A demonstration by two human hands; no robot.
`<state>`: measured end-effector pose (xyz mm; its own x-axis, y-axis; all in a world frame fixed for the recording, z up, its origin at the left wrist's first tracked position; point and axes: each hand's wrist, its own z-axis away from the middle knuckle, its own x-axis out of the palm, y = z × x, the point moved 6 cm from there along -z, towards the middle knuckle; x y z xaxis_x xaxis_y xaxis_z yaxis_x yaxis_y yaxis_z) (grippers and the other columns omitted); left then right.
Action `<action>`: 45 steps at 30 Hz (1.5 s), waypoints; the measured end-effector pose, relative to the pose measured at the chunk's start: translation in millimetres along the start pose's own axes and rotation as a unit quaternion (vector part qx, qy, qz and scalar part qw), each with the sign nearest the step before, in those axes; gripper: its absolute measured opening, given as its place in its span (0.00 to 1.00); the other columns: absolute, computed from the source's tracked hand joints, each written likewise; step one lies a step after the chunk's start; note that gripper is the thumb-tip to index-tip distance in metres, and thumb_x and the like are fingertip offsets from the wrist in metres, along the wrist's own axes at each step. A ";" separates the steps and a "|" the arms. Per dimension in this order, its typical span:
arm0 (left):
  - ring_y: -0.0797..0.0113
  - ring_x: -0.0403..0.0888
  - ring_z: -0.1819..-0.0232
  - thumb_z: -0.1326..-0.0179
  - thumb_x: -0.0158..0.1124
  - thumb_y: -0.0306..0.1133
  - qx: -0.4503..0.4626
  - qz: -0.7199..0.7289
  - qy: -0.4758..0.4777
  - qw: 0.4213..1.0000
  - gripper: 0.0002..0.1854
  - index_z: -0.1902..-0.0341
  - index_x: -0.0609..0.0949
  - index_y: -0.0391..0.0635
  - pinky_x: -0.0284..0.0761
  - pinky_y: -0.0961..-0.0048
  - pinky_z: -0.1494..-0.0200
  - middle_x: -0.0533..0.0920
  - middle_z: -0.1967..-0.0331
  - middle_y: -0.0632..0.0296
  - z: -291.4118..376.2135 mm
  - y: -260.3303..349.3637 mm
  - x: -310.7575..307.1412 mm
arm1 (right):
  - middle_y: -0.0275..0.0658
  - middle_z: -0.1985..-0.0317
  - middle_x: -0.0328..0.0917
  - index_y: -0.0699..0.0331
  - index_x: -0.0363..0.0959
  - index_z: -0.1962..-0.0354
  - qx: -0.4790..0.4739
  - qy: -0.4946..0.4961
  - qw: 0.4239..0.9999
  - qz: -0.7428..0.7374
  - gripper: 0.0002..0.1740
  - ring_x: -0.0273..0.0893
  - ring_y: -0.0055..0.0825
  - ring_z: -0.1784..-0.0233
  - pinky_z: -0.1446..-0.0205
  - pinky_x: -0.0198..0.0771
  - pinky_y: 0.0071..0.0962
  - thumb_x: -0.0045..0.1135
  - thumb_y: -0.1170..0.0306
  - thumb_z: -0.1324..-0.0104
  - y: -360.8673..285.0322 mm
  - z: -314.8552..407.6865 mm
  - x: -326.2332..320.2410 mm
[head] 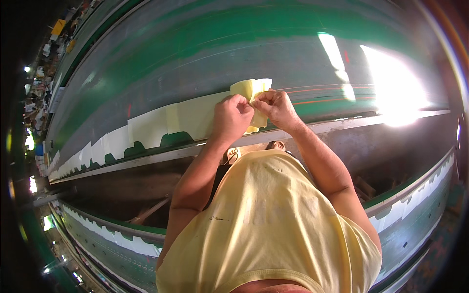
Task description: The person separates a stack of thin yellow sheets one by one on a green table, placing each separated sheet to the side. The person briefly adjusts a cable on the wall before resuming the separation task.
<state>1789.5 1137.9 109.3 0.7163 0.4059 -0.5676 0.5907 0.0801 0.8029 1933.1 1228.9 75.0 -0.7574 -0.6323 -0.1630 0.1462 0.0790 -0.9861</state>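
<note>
Between my left hand (234,115) and my right hand (274,108) is a thin pale-yellow piece, probably cut fabric (242,87). Each hand pinches it between thumb and fingertips, and the two grips nearly meet. Its top edge fans out above my fingers, while its lower part hangs by the table's near edge. Directly left of it, a row of flat pale pieces (150,124) lies along the long green-and-grey table (205,69). Their lower edges have curved cut-outs where green shows through. My left wrist is over the end of this row.
A metal rail (165,155) runs along the table's near edge. Behind me stands another long table (110,238) with a row of white pieces. Bright sunlight (395,80) falls on the right of the near table, by thin red lines (329,100). Clutter (40,84) fills the far left.
</note>
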 end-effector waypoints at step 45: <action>0.46 0.88 0.41 0.38 0.55 0.38 0.019 0.774 0.025 0.632 0.30 0.36 0.82 0.31 0.83 0.48 0.36 0.87 0.41 0.45 -16.9 -58.2 -124.4 | 0.52 0.52 0.83 0.77 0.77 0.45 -0.212 0.271 0.884 -0.316 0.30 0.84 0.43 0.47 0.41 0.79 0.43 0.46 0.60 0.34 1.5 104.7 -352.2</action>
<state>1659.7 1098.1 136.3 0.4346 -0.0009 0.9006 -0.7947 -0.4708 0.3831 2266.7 1371.0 134.3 -0.8129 -0.1997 0.5471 -0.5802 0.1972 -0.7902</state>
